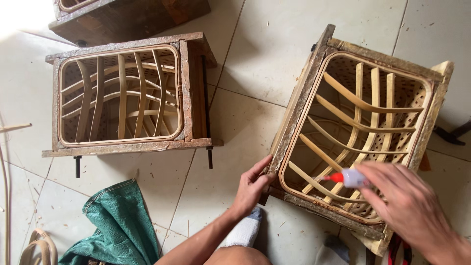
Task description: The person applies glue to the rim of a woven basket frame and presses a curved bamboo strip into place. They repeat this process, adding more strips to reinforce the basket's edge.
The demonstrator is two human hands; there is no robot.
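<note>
The right hand (409,206) grips a small squeeze bottle (351,177), translucent white with a red nozzle, fingers closed around its body. The nozzle points left and sits at the near inner edge of the right wooden mould frame (299,105), just above one of the bamboo strips (363,105).

The left hand (251,189) rests against the near left corner of the same frame, thumb and fingers closed on the rough wooden rim.

Contents of the right frame: a half-woven bamboo basket. A pale rounded hoop lines the inside of the opening. Several curved strips cross the opening lengthwise, and others cross them at an angle. A perforated woven wall shows behind them at the far and right sides.

Contents of the left wooden mould frame (194,93): a similar basket, well apart from the hands. Upright curved strips cross horizontal ones, with a perforated wall behind. Two dark bolts project from its lower edge.

A third dark wooden frame (127,19) lies at the top edge, partly out of view.

On the tiled floor (260,54), a green woven sack (120,223) lies at lower left, beside a coil of cane (39,245). Two socked feet (245,228) show at the bottom.
</note>
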